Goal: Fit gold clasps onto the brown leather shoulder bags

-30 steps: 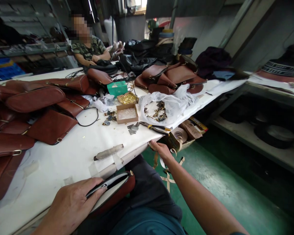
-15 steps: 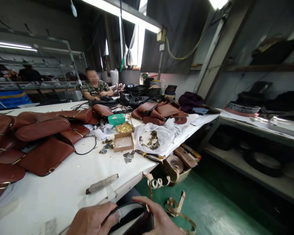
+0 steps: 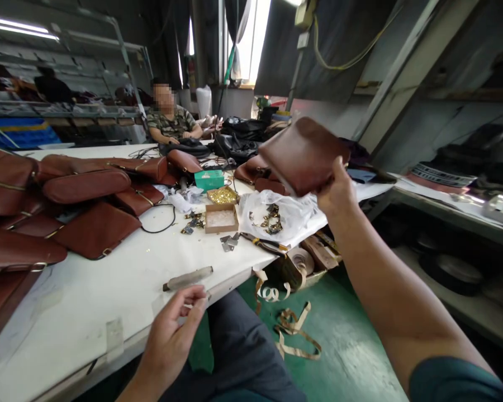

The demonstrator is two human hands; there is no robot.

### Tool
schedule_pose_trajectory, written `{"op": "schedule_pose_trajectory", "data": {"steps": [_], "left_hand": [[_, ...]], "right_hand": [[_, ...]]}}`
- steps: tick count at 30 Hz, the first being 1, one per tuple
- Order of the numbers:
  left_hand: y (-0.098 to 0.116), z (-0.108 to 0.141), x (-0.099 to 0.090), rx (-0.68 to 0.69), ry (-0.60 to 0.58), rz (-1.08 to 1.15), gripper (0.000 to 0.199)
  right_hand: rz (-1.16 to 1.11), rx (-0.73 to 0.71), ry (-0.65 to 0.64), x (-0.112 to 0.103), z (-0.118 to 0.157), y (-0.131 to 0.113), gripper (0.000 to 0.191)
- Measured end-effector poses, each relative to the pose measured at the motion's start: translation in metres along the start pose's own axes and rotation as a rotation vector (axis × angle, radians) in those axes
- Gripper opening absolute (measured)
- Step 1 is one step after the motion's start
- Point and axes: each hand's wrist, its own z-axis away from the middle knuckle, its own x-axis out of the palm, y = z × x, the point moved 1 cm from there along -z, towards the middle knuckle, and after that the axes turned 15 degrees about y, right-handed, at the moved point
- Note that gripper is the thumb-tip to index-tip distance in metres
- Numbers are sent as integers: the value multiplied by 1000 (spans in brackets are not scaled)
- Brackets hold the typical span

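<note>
Holding a brown leather bag up in the upper middle of the frame, the right hand grips its lower right corner, thumb over the near face and the other fingers hidden behind it. The bag hangs tilted in the air, well above the white table and in front of the far clutter.

Down at the lower middle, the left hand sits at the table's near edge with its fingers loosely curled and thumb and forefinger closed together on a small strip of tape at that edge. Just above it lies a grey wrapped tool, flat on the table.

Across the left of the frame, more brown bags are piled on the table. Toward the middle stand a small cardboard box, a green box and a clear plastic sheet strewn with metal fittings, with pliers lying just in front of it. Curled tan strips lie on the green floor below. At the upper left a seated person works at the table's far end.
</note>
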Motion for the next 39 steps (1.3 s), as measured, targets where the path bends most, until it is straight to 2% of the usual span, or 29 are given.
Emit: {"op": "schedule_pose_trajectory", "data": {"steps": [1,2,3,5,7,8,10,11,13,15,18,23,30,35,39], "left_hand": [[-8,7,15,-33,-124,14,48],[-17,14,31,-79,-232,38,47],[-27,20,48,-131,-319,67,46],[-47,28,82,-258,-426,148,48],[-62,29,113,-376,-433,195,51],[-67,26,127,-408,-421,202,51],[-74,17,152,-453,-388,199,51],[-76,11,164,-469,-373,190,51],[-77,0,184,-484,-352,159,54],[-77,-7,202,-471,-345,122,53],[-75,-13,223,-398,-333,92,43],[-75,-16,241,-254,-263,44,26],[-77,-20,244,-110,-207,-150,28],[-77,-21,242,-89,-203,-234,28],[-78,-20,244,-91,-208,-283,27]], "right_hand": [[-16,36,42,6,-9,2,50],[-16,50,58,8,-8,8,45],[-14,60,61,6,5,18,38],[27,60,3,-9,60,50,28],[187,106,-137,-36,134,96,33],[280,169,-189,-51,170,121,36],[341,367,-206,-79,231,169,45],[358,407,-199,-88,252,189,49],[377,448,-186,-95,277,218,56],[396,441,-164,-90,281,237,63],[424,399,-147,-73,271,254,64],[517,244,-172,-55,265,266,36],[711,75,-254,-58,264,250,25],[824,55,-324,-57,265,243,15],[884,68,-363,-58,270,243,23]]}}
